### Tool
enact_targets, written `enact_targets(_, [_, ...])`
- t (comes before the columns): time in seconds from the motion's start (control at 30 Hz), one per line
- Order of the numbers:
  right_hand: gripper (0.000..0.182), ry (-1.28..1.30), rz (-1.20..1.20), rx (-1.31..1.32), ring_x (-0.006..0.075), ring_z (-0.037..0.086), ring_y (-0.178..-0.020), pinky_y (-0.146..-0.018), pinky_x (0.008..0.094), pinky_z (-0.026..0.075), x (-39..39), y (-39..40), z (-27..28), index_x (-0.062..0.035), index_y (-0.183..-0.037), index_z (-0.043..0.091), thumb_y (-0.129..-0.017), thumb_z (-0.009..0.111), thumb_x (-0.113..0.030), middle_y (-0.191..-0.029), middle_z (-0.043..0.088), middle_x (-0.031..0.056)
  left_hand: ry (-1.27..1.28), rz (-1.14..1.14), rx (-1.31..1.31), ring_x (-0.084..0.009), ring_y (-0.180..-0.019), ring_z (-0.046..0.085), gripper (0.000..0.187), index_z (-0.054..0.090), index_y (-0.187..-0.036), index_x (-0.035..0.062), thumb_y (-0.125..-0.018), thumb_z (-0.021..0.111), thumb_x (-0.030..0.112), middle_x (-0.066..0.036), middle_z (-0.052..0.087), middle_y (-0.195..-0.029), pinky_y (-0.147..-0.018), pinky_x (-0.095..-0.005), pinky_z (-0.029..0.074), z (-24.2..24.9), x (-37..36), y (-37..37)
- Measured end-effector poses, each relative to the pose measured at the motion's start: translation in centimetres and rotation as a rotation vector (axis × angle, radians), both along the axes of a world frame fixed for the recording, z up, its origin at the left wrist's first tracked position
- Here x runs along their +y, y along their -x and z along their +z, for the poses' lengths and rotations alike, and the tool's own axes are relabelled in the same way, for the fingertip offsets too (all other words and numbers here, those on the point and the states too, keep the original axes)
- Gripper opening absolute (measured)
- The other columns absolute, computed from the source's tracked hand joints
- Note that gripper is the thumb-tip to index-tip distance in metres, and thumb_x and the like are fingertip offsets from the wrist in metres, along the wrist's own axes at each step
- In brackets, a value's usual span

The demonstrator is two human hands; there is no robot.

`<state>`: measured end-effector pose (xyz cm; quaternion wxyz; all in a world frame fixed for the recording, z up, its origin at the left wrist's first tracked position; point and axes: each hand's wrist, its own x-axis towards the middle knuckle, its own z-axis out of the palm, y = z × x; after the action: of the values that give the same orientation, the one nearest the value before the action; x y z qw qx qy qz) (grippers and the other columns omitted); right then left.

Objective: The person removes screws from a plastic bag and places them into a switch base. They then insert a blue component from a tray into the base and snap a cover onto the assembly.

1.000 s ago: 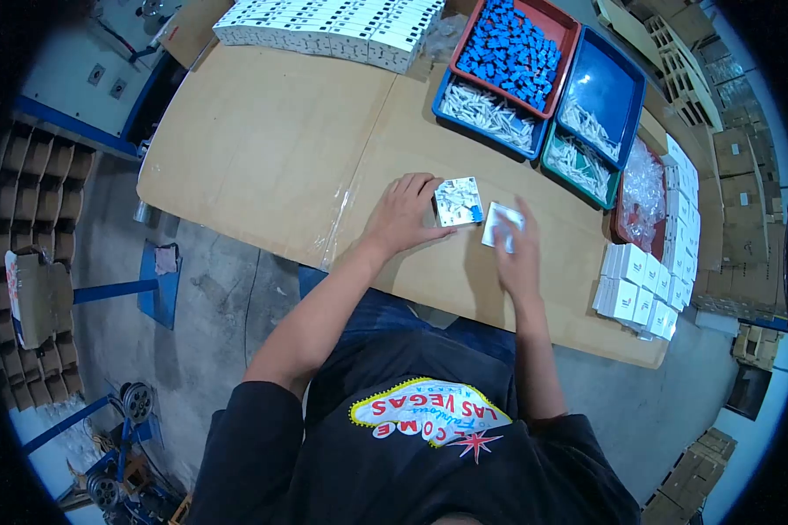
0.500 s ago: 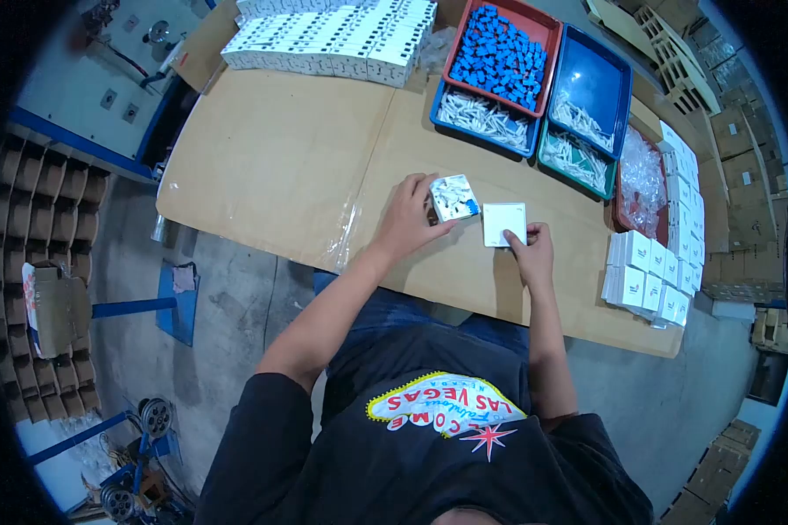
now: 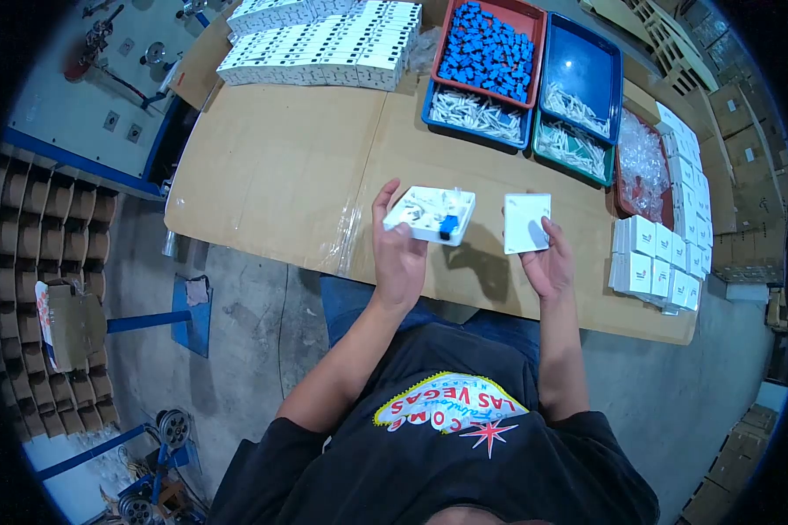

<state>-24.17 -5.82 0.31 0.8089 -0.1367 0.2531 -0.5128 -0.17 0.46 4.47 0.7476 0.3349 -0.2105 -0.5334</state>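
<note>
Open box lifted off the tabletop, both grips changed.
The left hand, earlier curled over the box's side, has turned palm up and carries it tilted at its fingers; the right hand, which pinched the white square by a near corner, now grips its right edge, fingers reaching behind.

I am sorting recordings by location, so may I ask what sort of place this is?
Probably a packing or assembly workshop, judging by the trays of small parts, stacked white boxes and brown cartons.
</note>
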Motion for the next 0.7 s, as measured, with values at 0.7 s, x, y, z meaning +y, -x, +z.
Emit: enact_targets(0.7, [0.088,0.334,0.138,0.154,0.0333,0.032,-0.150,-0.122,0.0429,0.030,1.1,-0.9,3.7,-0.0042,-0.161,0.016,-0.093,0.066,-0.029,-0.166,0.020,0.0232,-0.397,-0.483,0.024,-0.0258,-0.107,0.070,0.053,0.045,-0.136,0.0074,-0.090,0.069,0.000,-0.014,0.066,-0.120,-0.089,-0.0421,0.061,-0.4,0.2,0.9])
